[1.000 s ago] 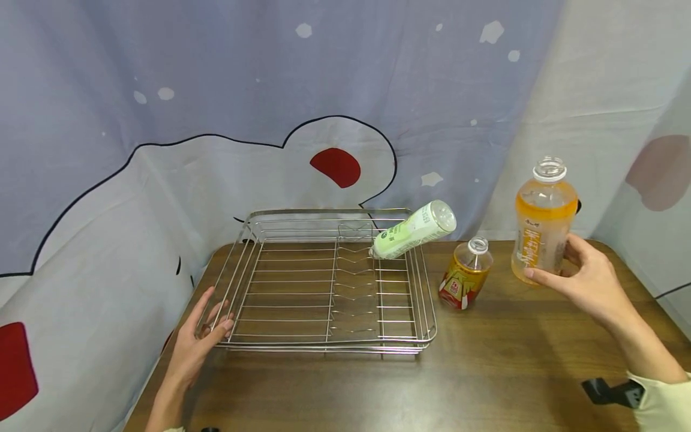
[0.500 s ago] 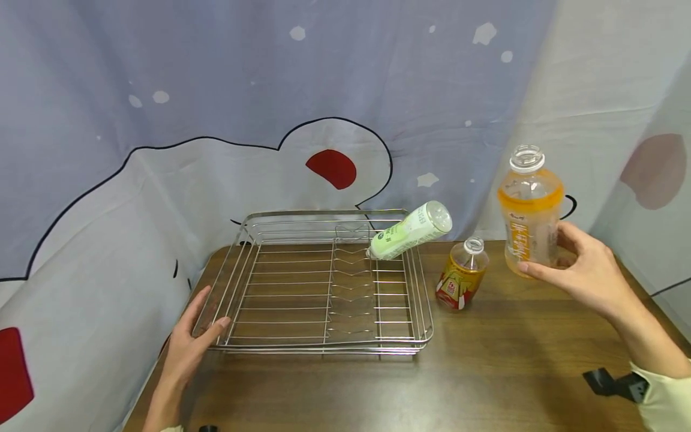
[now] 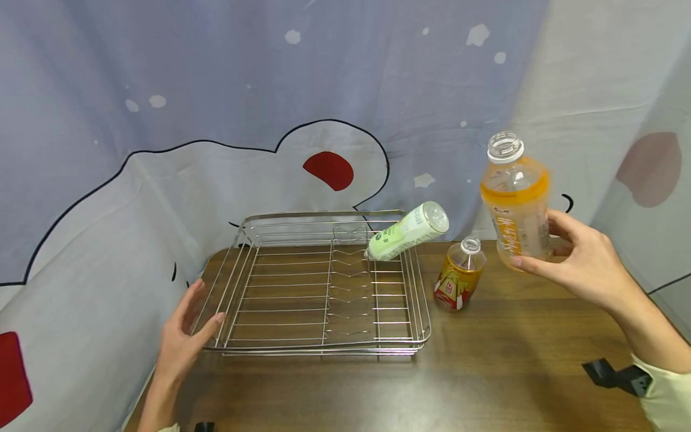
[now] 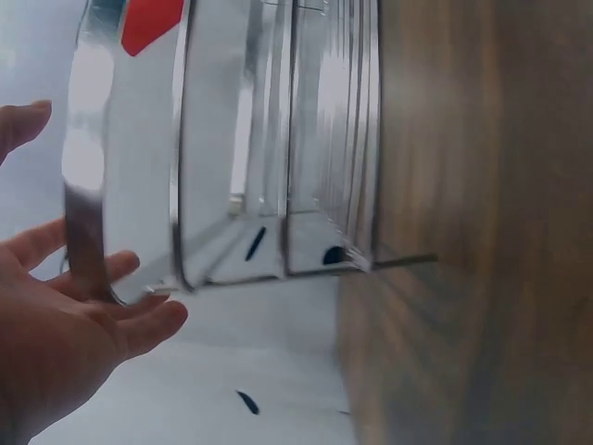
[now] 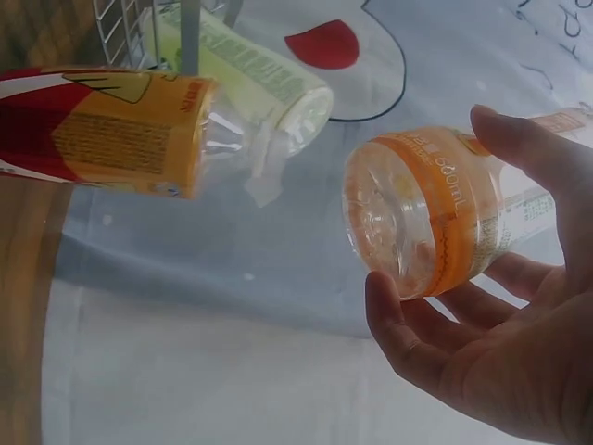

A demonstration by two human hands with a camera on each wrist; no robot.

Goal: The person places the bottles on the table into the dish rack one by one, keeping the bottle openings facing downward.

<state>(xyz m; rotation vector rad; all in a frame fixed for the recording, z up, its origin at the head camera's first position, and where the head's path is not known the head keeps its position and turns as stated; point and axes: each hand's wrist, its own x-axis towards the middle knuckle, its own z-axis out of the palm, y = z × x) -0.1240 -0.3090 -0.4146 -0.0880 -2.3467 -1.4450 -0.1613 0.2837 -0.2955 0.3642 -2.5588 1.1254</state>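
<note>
Where the right hand [image 3: 585, 264] grips: orange-banded bottle [image 3: 515, 216], uncapped, off the table [image 3: 475, 378], fingers and thumb clamped round its lower part.
Left hand [image 3: 180, 342]: thumb and fingers apart, at near left corner of wire rack [image 3: 367, 346]; contact unclear.
Green bottle [image 3: 407, 233]: neck-down, slanting in rack's right side.
Red-yellow bottle [image 3: 459, 277]: upright, between rack and held bottle.

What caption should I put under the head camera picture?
The right hand holds up an orange-banded bottle; the left hand is at the wire rack.
</note>
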